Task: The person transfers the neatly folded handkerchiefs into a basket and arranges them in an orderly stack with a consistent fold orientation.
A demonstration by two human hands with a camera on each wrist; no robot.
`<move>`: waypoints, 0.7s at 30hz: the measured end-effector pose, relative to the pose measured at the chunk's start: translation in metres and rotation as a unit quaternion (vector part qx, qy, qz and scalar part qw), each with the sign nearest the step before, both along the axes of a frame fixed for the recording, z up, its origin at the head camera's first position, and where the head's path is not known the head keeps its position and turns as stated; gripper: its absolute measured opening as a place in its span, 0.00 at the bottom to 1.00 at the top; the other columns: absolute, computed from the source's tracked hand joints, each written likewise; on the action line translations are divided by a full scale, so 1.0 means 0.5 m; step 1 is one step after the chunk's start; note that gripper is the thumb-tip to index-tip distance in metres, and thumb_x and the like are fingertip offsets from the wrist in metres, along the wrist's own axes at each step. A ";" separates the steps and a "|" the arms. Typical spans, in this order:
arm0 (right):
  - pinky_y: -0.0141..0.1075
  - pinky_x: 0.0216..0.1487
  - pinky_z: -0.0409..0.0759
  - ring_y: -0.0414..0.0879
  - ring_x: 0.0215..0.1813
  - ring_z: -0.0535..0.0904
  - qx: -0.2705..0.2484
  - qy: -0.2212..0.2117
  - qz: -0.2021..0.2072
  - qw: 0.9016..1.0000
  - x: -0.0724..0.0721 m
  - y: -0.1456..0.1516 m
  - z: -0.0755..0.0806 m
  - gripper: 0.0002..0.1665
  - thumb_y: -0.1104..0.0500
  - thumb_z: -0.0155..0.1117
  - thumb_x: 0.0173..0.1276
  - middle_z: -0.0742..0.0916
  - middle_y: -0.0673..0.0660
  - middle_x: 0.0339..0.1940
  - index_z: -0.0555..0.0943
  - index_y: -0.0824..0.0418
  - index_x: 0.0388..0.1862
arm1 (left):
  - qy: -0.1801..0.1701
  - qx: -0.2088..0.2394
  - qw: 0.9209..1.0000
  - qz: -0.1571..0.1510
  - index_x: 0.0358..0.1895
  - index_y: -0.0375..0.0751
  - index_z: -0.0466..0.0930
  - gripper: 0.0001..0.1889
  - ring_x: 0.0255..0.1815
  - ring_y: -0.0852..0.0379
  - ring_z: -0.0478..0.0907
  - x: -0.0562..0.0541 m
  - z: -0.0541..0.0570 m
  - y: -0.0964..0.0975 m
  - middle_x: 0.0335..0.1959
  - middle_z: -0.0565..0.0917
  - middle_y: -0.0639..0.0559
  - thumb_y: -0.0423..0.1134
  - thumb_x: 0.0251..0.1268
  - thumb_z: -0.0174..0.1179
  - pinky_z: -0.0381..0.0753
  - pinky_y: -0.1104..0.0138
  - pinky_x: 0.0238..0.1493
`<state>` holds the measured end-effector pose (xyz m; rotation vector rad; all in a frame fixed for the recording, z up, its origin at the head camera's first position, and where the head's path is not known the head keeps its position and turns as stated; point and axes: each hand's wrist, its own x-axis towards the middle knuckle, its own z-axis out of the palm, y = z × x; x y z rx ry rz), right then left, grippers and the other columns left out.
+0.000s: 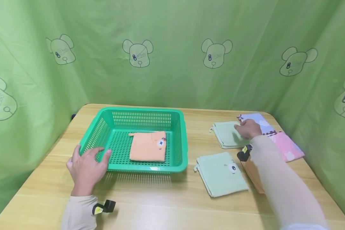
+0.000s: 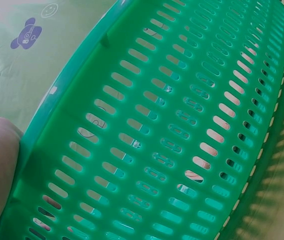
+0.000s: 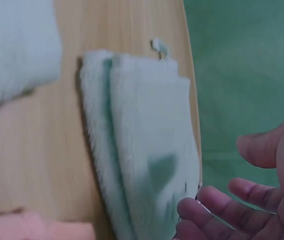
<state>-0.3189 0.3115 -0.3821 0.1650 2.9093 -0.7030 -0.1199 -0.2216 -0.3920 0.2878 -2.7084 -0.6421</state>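
Note:
A green plastic basket [image 1: 143, 167] with slotted walls stands on the left half of the table. Inside it lies a folded orange towel [image 1: 145, 148] with a bear face. My left hand [image 1: 87, 167] holds the basket's near left corner, fingers over the rim; the left wrist view shows the slotted wall close up. Over the far folded pale green towel [image 1: 225, 135] hovers my right hand [image 1: 248, 128], its fingers loosely bent and apart from the thumb, with nothing between them. Nearer to me lies another folded pale green towel [image 1: 221, 175].
Beyond the right hand lie a lavender folded cloth [image 1: 258, 119] and a pink one [image 1: 287, 145]. Another orange towel [image 1: 254, 175] is partly hidden under the right forearm. A green curtain [image 1: 172, 80] surrounds the wooden table [image 1: 149, 204].

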 end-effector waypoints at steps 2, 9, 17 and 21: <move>0.55 0.55 0.72 0.70 0.56 0.71 0.000 0.001 -0.006 1.000 0.001 0.008 -0.004 0.39 0.45 0.50 0.73 0.73 0.79 0.59 0.65 0.80 0.62 | -0.002 0.001 1.000 0.000 0.56 0.41 0.79 0.30 0.72 0.27 0.47 0.000 0.000 0.000 0.60 0.77 0.34 0.63 0.71 0.44 0.49 0.32 0.57; 0.58 0.59 0.68 0.73 0.58 0.68 -0.006 -0.006 -0.025 1.000 0.007 0.029 -0.014 0.38 0.46 0.50 0.71 0.72 0.80 0.59 0.66 0.81 0.60 | -0.003 0.002 1.000 0.001 0.56 0.42 0.79 0.29 0.72 0.27 0.46 -0.001 -0.001 -0.001 0.60 0.77 0.34 0.62 0.71 0.45 0.49 0.33 0.58; 0.59 0.60 0.68 0.73 0.59 0.67 -0.004 -0.019 -0.046 0.999 0.012 0.043 -0.024 0.39 0.46 0.48 0.70 0.72 0.80 0.59 0.65 0.81 0.62 | -0.001 0.003 1.000 0.001 0.56 0.42 0.79 0.28 0.72 0.27 0.46 0.000 -0.003 -0.002 0.60 0.76 0.34 0.61 0.71 0.47 0.49 0.32 0.58; 0.59 0.59 0.69 0.73 0.60 0.67 -0.015 -0.031 -0.059 0.998 0.014 0.054 -0.034 0.39 0.46 0.49 0.71 0.71 0.80 0.60 0.64 0.81 0.63 | 0.001 0.001 1.000 0.001 0.56 0.42 0.79 0.29 0.72 0.27 0.46 0.000 -0.004 -0.002 0.60 0.77 0.34 0.62 0.71 0.46 0.49 0.32 0.58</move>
